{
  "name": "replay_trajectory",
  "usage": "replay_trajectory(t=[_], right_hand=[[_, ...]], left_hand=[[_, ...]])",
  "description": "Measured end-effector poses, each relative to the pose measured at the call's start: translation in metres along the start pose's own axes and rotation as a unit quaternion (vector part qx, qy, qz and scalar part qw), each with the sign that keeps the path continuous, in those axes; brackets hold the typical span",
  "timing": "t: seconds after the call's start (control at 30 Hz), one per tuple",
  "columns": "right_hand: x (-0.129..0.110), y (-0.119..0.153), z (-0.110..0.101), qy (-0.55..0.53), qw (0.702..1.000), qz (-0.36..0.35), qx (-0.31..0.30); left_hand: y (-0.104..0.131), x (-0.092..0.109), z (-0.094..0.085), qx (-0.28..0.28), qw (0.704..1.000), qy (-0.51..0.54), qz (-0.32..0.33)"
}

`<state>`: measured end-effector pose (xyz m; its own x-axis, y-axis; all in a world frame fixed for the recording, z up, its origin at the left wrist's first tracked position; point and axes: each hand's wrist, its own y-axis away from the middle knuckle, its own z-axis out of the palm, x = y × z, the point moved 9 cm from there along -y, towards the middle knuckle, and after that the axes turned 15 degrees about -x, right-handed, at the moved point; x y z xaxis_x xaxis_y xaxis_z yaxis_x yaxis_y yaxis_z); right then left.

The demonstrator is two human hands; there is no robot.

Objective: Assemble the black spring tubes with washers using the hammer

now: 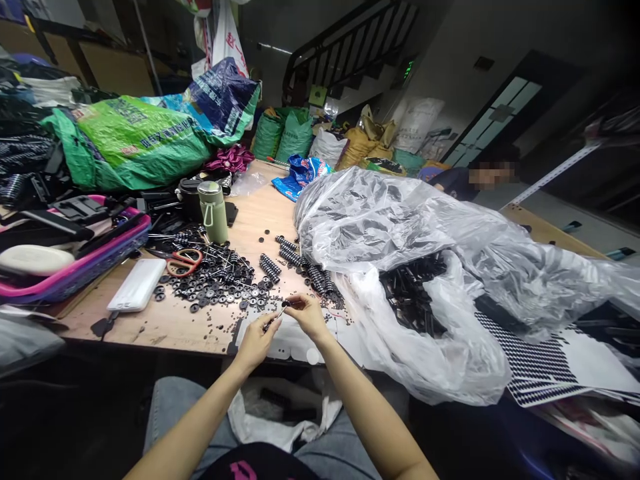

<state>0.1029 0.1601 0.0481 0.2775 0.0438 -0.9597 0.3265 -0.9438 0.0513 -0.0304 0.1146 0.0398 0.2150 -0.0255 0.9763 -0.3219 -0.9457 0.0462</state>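
Near the table's front edge, my left hand (256,341) is closed in a pinch on a thin metal rod (281,314) that points up and to the right. At the rod's far end my right hand (309,316) pinches a small black round piece (285,304). The two hands are almost touching. Just beyond them lie several dark ribbed rollers (270,267) and a heap of black discs (231,291) mixed with metal rods. Tiny black bits are scattered on the tabletop around my hands. A pale sheet (295,339) lies under them.
On the right a large clear plastic bag (380,220) holds black parts. Red-handled scissors (185,263), a white power bank (137,285), a green flask (213,213) and a pink-rimmed basket (107,257) stand left. A white bag (237,417) lies on my lap. Another person (463,181) is behind the bag.
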Motion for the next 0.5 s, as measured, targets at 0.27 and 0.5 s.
replay_trajectory(t=[0.27,0.5], right_hand=[[-0.027,0.022,0.007,0.091,0.993,-0.081,-0.008],[0.005,0.011,-0.046,0.289,0.947,0.106,0.088]], left_hand=[[0.004,0.003,0.003,-0.01,0.999,-0.036,-0.017],[0.001,-0.01,0.008,-0.016,0.996,0.062,-0.053]])
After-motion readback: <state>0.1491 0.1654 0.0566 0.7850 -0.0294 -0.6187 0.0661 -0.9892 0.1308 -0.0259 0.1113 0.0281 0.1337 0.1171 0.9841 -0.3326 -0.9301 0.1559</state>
